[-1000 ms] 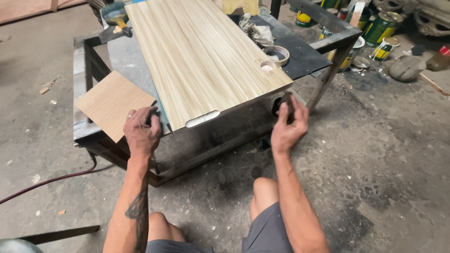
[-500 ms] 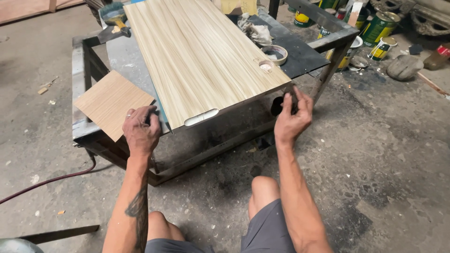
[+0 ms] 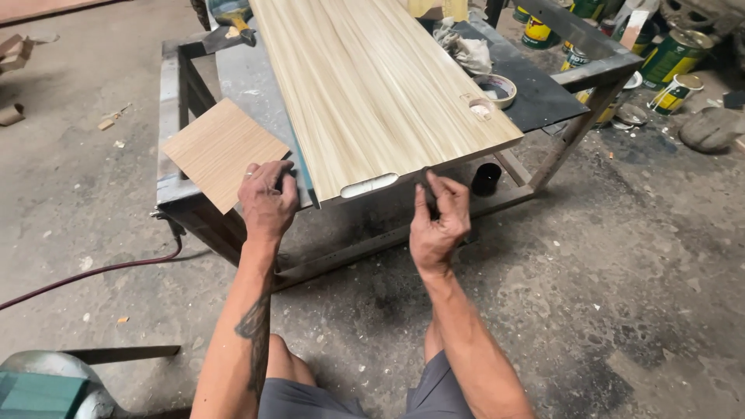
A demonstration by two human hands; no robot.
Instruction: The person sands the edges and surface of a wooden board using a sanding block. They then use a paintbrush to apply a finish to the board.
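The right hand (image 3: 438,225) has slid left along the wood-grain panel's (image 3: 380,85) near edge — fingertips pinching something small there. The left hand (image 3: 268,203) stays curled at the panel's near-left corner — what it holds, I cannot tell.

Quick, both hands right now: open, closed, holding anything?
Left hand: closed on the near left corner of the long wood-grain panel.
Right hand: fingers pinched at the panel's near edge; whether it holds anything cannot be told.

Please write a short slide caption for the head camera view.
Both hands, left hand and right hand, touch the near edge of a wood-grain panel.
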